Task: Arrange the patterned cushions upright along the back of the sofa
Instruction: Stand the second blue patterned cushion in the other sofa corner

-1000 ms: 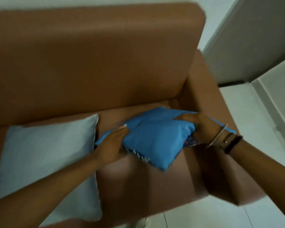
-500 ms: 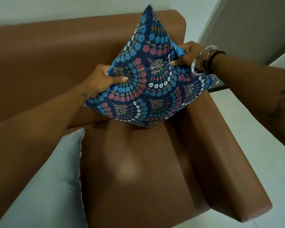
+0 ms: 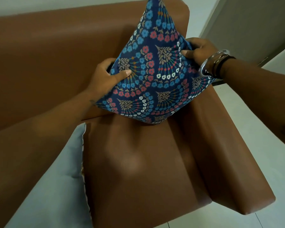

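Note:
A dark blue cushion [image 3: 156,69] with red, blue and white flower patterns stands on one corner against the brown sofa back [image 3: 56,51], at the right end of the seat. My left hand [image 3: 108,76] grips its left edge, thumb on the patterned face. Its right edge is pinched by my right hand [image 3: 198,52], which wears bangles at the wrist. The cushion's lowest corner touches the seat where it meets the back. A second cushion [image 3: 56,183] lies flat on the seat at lower left, plain pale grey side up, with a patterned edge just showing.
The sofa's right armrest [image 3: 229,158] runs down the right side, with pale floor tiles [image 3: 262,122] beyond it. A grey door [image 3: 257,25] stands at the upper right. Bare brown seat [image 3: 138,170] lies between the grey cushion and the armrest.
The blue cushion was lifted off the seat, turned patterned side toward me and stood on a corner against the sofa back. Since half a second ago it has barely shifted.

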